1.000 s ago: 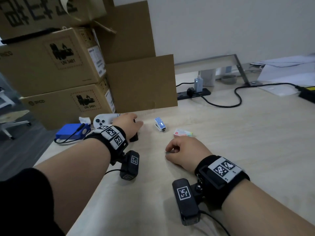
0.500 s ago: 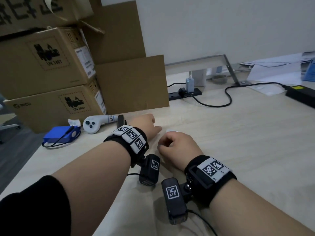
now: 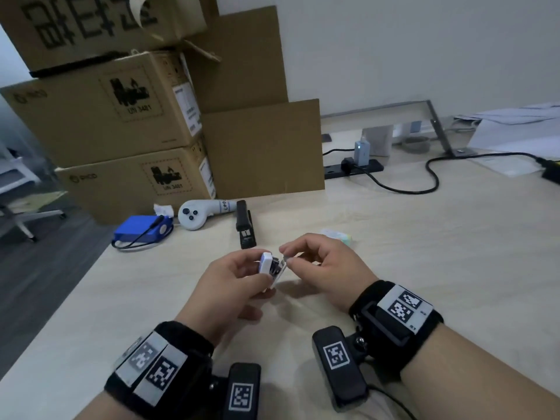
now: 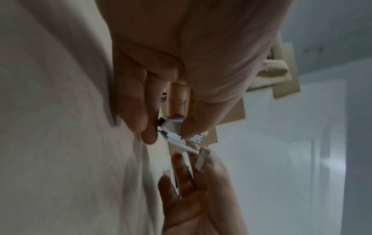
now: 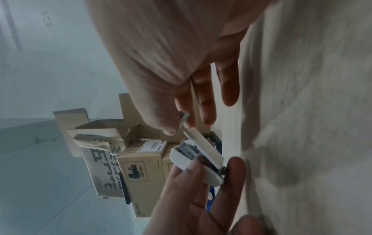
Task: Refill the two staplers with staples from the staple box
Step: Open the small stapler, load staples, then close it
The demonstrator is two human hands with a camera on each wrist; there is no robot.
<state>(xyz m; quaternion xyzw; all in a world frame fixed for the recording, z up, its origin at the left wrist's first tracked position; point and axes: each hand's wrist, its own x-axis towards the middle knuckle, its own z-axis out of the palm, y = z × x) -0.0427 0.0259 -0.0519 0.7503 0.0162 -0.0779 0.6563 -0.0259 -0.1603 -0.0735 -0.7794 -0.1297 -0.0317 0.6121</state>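
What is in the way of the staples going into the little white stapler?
Nothing visible. The left hand holds the white stapler hinged open, its metal channel bare. The right hand pinches the staple strip just beside the open end, with only air between them.

Left hand [image 3: 233, 277] has lifted the white stapler [image 3: 270, 267]; right hand [image 3: 321, 265] joined it.
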